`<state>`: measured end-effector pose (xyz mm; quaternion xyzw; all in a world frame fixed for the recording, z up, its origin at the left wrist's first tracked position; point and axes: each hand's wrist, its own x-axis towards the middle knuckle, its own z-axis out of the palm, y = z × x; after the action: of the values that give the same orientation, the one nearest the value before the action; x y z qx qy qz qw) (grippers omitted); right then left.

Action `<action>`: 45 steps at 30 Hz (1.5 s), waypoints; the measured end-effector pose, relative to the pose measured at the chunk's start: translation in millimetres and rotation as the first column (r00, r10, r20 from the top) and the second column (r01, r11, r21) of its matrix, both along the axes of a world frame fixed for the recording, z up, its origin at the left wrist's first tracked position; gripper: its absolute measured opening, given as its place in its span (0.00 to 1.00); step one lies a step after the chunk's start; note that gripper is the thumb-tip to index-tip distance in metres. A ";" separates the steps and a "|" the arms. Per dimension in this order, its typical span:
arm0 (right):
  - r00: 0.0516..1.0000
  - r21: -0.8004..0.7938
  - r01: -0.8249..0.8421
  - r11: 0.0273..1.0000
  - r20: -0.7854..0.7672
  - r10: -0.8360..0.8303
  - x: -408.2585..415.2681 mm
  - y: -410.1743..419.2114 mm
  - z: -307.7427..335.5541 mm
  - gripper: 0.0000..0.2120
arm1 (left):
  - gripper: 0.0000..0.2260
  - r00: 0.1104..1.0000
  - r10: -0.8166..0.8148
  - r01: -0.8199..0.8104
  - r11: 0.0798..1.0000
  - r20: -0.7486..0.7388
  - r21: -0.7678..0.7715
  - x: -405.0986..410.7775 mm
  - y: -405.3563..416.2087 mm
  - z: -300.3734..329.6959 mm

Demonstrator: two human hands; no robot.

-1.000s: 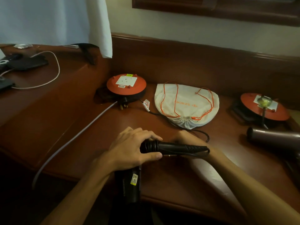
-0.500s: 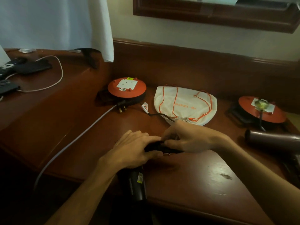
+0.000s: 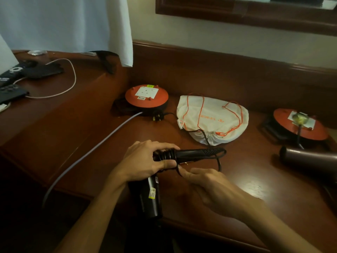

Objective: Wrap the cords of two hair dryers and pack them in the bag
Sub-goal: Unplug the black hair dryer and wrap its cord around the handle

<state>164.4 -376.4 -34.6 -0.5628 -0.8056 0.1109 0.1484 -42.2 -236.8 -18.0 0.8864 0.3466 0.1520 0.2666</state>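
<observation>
A black hair dryer point(image 3: 193, 154) lies across the wooden desk point(image 3: 237, 212), its barrel hanging over the front edge. My left hand point(image 3: 145, 161) grips its handle where the black cord point(image 3: 218, 160) is coiled round it. My right hand point(image 3: 209, 183) pinches the cord just below the handle. The cord runs on past a white tag to a plug point(image 3: 157, 116). A white drawstring bag point(image 3: 213, 119) with orange strings lies flat behind the dryer. A second, brownish hair dryer point(image 3: 310, 159) lies at the right edge, partly cut off.
Two orange cable reels stand at the back: one point(image 3: 146, 96) left of the bag with a grey cable point(image 3: 91, 152) running off the front edge, one point(image 3: 300, 126) at the right. Remote controls and a white cable point(image 3: 69, 84) lie on the raised left desk. A white curtain point(image 3: 73, 24) hangs above.
My right hand has come off the top of the handle and moved down toward me, pulling a loop of cord round under the dryer. The left hand keeps its grip.
</observation>
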 end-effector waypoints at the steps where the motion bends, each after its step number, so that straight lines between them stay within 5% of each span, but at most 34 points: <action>1: 1.000 0.020 0.008 1.000 0.019 -0.008 1.2 0.2 -4.7 0.30 | 0.20 1.000 0.007 -0.007 1.000 -0.003 0.018 1.1 -0.7 0.9; 5: 0.989 0.078 0.030 0.997 -0.144 -0.019 9.6 -1.6 -19.3 0.28 | 0.19 0.998 0.041 -0.042 0.999 0.040 0.013 4.8 -2.9 0.1; 8: 0.977 0.202 0.142 0.969 -0.188 -0.104 14.0 4.2 -32.3 0.09 | 0.19 0.995 0.048 -0.046 0.999 0.092 -0.019 0.7 -2.3 -3.7; 13: 0.931 -0.073 0.191 0.979 -0.303 -0.204 16.9 33.5 -35.9 0.19 | 0.20 0.986 0.004 0.006 0.998 0.167 -0.061 -7.0 -2.6 -5.7; 15: 0.951 -0.186 0.170 0.968 -0.225 -0.211 23.0 49.1 -25.2 0.13 | 0.19 0.983 -0.010 0.029 0.994 0.183 -0.103 -10.6 -1.3 -5.8; 18: 0.969 -0.321 0.212 0.923 0.192 -0.156 32.6 82.8 -5.5 0.11 | 0.21 0.997 -0.034 0.037 0.999 0.072 -0.038 -11.0 -3.1 -6.4; 19: 0.968 -0.369 0.194 0.909 0.223 -0.116 32.2 92.2 2.3 0.11 | 0.22 0.999 -0.031 0.031 0.999 0.034 -0.005 -10.0 -3.6 -5.9; 28: 0.999 -0.368 -0.033 0.929 -0.007 0.033 14.6 107.5 68.1 0.15 | 0.39 0.980 -0.032 0.039 0.999 -0.196 0.031 6.3 -0.2 -1.7; 33: 0.998 -0.421 0.004 0.907 0.062 0.024 7.7 87.8 82.1 0.13 | 0.26 0.946 -0.092 0.142 0.980 -0.312 0.142 14.7 -1.4 2.4; 36: 0.982 -0.395 0.046 0.918 0.188 0.031 4.8 77.7 89.0 0.12 | 0.27 0.941 -0.075 0.138 0.975 -0.329 0.172 15.9 -4.6 1.1; 39: 0.940 -0.283 0.128 0.950 0.341 -0.025 5.9 69.8 101.6 0.10 | 0.26 0.960 -0.055 0.102 0.982 -0.275 0.161 13.2 -1.6 -1.2; 45: 0.922 -0.099 0.134 0.986 0.376 -0.088 0.7 52.1 96.1 0.10 | 0.23 0.975 -0.019 0.049 0.990 -0.220 0.135 8.2 10.4 -2.1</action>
<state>165.1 -324.3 61.5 -0.6264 -0.7775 0.0435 -0.0353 -34.0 -226.4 -20.1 0.9201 0.3469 0.0730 0.1667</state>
